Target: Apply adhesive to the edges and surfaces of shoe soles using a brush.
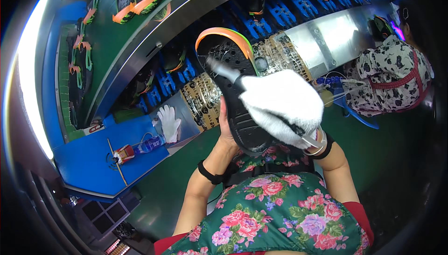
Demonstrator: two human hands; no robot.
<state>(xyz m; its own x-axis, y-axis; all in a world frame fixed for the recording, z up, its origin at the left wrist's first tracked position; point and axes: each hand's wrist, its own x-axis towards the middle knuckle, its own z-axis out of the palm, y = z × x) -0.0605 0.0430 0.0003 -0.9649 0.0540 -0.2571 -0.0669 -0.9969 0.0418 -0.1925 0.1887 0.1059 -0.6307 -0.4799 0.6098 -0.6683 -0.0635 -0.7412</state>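
A black clog (237, 110) with holes in its upper end and a curved orange and green strap (231, 35) is held up before my chest. My bare left hand (226, 126) grips its left edge, the thumb showing and the other fingers hidden behind it. My right hand (284, 103), in a white knit glove, is closed around a slim tool (225, 71) with a grey tip and black collar. The tip lies over the holed upper end of the clog; it is blurred, and I cannot tell whether it touches.
Behind the clog runs a bench edge covered in taped cardboard (200, 98), with blue racks (282, 14) carrying clogs beyond. A green belt (100, 45) bears more clogs. At left, a blue table (88, 157) holds a white glove (168, 123) and a bottle (150, 144). Another person (392, 77) sits at right.
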